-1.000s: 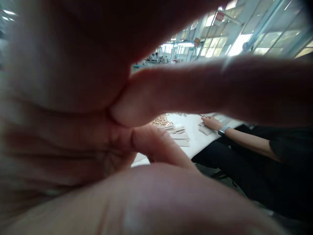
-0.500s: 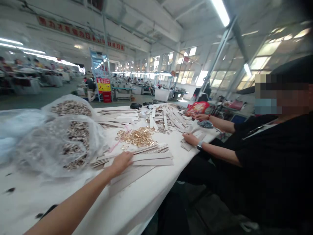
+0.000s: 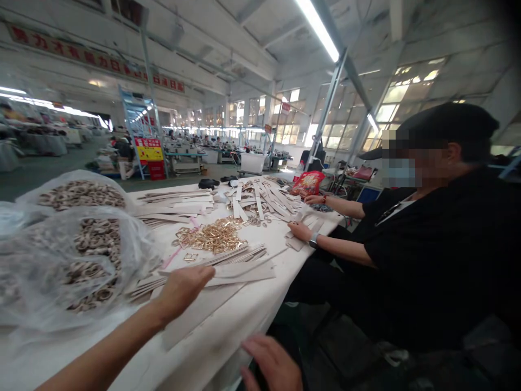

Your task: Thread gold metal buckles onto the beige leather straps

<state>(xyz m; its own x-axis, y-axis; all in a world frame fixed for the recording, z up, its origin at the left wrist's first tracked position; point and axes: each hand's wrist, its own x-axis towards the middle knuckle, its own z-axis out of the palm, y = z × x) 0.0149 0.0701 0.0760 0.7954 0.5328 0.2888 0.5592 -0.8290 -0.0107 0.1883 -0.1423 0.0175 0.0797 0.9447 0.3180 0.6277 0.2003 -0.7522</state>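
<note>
Beige card strips (image 3: 240, 274) are angling toward the far end of the desk (image 3: 220, 347), our left hand (image 3: 181, 290) curling over them, any pinch unclear, our right hand (image 3: 268, 364) hanging open below.

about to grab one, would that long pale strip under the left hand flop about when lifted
The long pale strip will probably stay fairly stiff: it lies dead straight, with no curl. It looks thin, so likely light for its length. Under the left hand, the loosely fanned strips may well slide apart if pushed.
</note>
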